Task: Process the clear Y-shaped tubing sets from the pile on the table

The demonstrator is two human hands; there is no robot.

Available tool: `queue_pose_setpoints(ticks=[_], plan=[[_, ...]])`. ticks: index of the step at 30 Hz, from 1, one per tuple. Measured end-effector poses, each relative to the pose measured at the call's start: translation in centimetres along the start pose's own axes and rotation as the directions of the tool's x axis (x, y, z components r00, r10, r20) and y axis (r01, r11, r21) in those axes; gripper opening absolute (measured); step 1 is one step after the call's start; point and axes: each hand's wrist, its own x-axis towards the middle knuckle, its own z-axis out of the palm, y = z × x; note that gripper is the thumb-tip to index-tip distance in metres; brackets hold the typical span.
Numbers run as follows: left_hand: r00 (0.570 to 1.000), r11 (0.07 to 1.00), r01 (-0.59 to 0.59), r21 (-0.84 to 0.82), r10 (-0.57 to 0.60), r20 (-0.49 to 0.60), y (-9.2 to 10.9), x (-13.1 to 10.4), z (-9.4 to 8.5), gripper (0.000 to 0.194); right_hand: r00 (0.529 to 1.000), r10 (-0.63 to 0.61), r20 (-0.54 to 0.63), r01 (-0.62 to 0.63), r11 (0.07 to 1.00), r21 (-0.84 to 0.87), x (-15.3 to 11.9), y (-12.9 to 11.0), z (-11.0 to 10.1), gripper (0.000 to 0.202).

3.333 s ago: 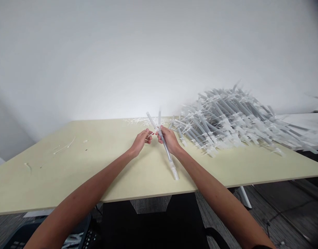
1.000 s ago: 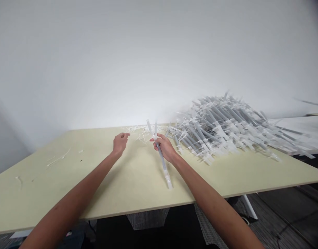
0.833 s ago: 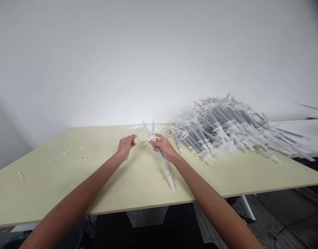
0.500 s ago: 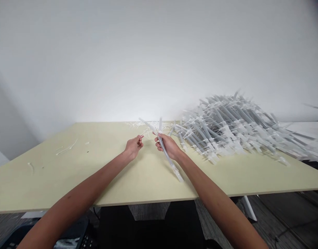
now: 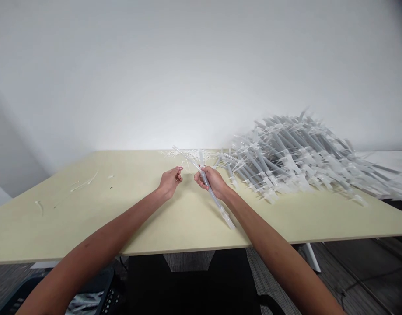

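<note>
My right hand (image 5: 212, 181) is closed around a translucent plastic tube (image 5: 217, 202) that branches near the fingers. Its lower end, with a milky fitting, slants down toward the table's front edge, and a thinner branch points up to the left. To the left of it, my left hand (image 5: 170, 181) is held in a pinch above the table, apart from the tube. Whatever sits between those fingertips is too small to make out. Thin white cable ties (image 5: 196, 155) lie scattered on the table behind both hands.
A large heap of similar tube assemblies (image 5: 286, 148) covers the table's right side. A few loose white strips (image 5: 85, 181) lie on the pale yellow table (image 5: 99, 227) at left. Below the front edge stands a dark basket (image 5: 105, 293) with translucent pieces inside.
The view has tilted slightly. My right hand has turned the tube a little, so its lower end sits slightly further right. The left hand stays pinched in nearly the same place.
</note>
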Motion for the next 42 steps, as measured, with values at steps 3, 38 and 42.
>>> queue_pose_setpoints(ticks=[3, 38, 42], plan=[[0.981, 0.997, 0.075, -0.012, -0.072, 0.179, -0.4, -0.4, 0.4, 0.023, 1.000, 0.030, -0.002, -0.030, 1.000, -0.007, -0.1, -0.2, 0.1, 0.020], [0.897, 0.956, -0.048, 0.289, -0.086, 0.434, 0.9, -1.7, 1.0, 0.034, 0.993, -0.028, -0.119, 0.020, 0.997, -0.068, 0.6, 0.4, -1.4, 0.033], [0.895, 0.958, -0.036, 0.286, -0.097, 0.436, 1.1, -1.9, 1.2, 0.031, 0.965, -0.174, -0.194, 0.124, 0.962, -0.245, 0.6, 0.6, -1.4, 0.033]])
